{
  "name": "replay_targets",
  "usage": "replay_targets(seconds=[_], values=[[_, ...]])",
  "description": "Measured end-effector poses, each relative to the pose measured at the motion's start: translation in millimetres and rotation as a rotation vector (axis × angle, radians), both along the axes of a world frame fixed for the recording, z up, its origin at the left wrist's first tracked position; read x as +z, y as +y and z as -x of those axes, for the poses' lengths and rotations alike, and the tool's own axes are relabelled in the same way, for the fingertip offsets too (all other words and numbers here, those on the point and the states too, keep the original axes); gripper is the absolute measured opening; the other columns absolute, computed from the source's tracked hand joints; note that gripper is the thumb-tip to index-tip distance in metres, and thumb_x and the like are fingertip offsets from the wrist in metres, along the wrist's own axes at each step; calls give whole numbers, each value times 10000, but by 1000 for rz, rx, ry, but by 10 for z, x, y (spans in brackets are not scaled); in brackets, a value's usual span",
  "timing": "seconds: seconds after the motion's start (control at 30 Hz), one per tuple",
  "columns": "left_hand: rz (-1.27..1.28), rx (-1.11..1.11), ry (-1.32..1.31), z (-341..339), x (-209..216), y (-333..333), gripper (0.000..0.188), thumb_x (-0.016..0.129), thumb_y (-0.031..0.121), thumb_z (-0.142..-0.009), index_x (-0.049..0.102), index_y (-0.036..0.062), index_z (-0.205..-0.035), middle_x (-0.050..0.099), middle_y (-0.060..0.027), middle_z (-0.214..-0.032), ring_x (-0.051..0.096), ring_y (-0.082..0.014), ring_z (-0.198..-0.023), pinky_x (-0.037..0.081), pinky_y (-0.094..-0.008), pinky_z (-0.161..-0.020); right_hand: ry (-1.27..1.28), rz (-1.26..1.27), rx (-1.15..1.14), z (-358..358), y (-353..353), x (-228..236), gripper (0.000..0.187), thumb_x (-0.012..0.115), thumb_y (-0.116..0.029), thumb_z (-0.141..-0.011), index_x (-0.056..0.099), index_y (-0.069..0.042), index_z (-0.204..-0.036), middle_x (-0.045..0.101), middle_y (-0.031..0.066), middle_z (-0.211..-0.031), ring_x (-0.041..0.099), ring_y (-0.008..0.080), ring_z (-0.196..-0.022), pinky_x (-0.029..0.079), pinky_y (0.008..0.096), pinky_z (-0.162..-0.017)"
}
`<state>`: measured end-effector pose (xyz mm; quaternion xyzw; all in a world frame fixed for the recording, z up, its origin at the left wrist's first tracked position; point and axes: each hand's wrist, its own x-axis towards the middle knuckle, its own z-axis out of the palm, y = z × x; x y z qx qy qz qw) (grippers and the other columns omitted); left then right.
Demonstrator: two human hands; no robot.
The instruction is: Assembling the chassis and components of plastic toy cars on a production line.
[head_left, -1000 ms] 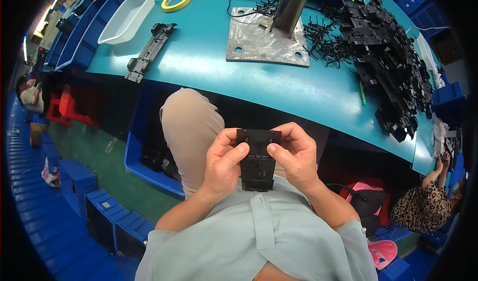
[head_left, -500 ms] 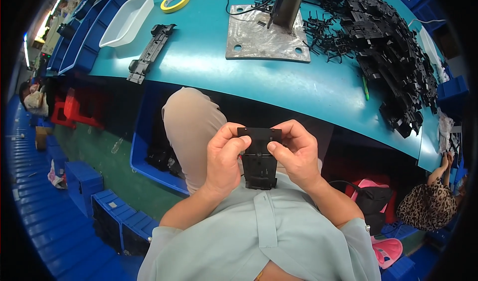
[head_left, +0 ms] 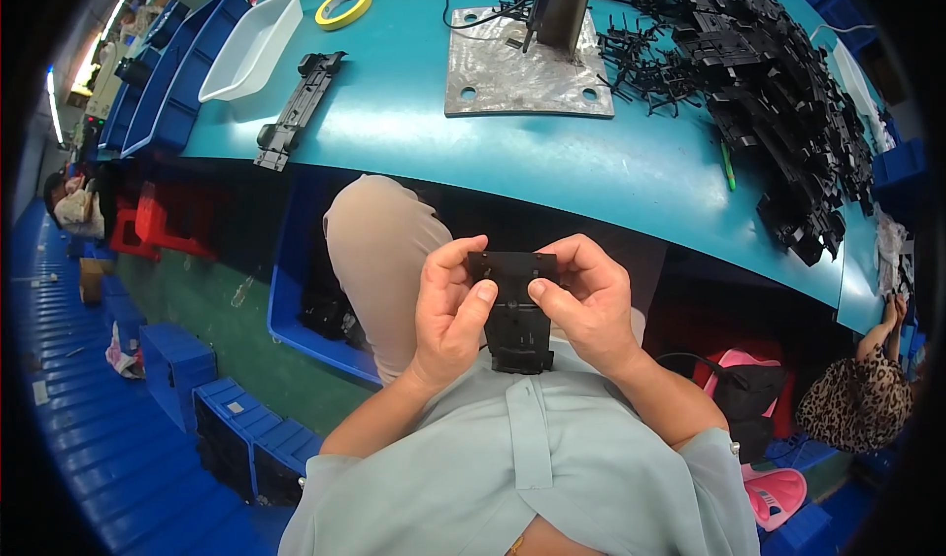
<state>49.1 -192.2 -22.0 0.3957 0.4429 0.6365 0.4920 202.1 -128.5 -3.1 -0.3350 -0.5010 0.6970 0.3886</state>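
Above my lap I hold a long black moulded plastic part (head_left: 519,331) upright between both hands. My left hand (head_left: 445,310) is closed on its left edge, thumb on the face and forefinger at the upper corner. On the opposite edge my right hand (head_left: 588,305) is closed too, its thumb pressing the face near the top and its fingers behind. The fingertips behind the part are hidden. A similar black plastic part (head_left: 300,110) lies alone on the blue-green table (head_left: 394,142), near its front edge on the left.
A steel base plate (head_left: 493,88) carries an upright post. At right lie a heap of black plastic parts (head_left: 778,103), small black pieces (head_left: 645,64) and a green pen (head_left: 728,167). A white tray (head_left: 251,49) and yellow tape roll (head_left: 343,7) are at left. Another person (head_left: 857,398) sits at right.
My left thumb has shifted down slightly on the part, and the left forefinger has lifted and straightened a little. My right hand keeps its grip. The view has shifted slightly.
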Motion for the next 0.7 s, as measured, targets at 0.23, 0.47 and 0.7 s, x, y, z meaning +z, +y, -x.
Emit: replay_targets(seconds=[0.23, 0.47, 0.7], values=[[-119, 57, -31, -49, -33, 1, 428, 493, -11, -902, 336, 16, -1299, 511, -96, -1060, 506, -123, -946, 437, -254, -837, -5, -17, -5, -5, -4, -20, 142, 614, 5, -814, 561, 0, -946, 619, 29, -878, 580, 73, -797, 487, 228, -706], [-47, 121, 59, -95, 28, -23, 385, 474, -7, -901, 370, 5, -1271, 549, -102, -1076, 531, -125, -952, 432, -250, -846, -13, 22, 18, 8, -13, 15, 161, 599, 30, -807, 548, 10, -958, 601, 36, -893, 566, 70, -803, 479, 229, -727], [100, 149, 147, -72, 165, -1, 330, 476, -27, -875, 436, -9, -1202, 590, -86, -970, 558, -103, -858, 443, -227, -778, -18, 20, 22, 9, -11, 7, 162, 600, 26, -809, 546, 7, -961, 598, 34, -888, 565, 69, -801, 478, 225, -721]])
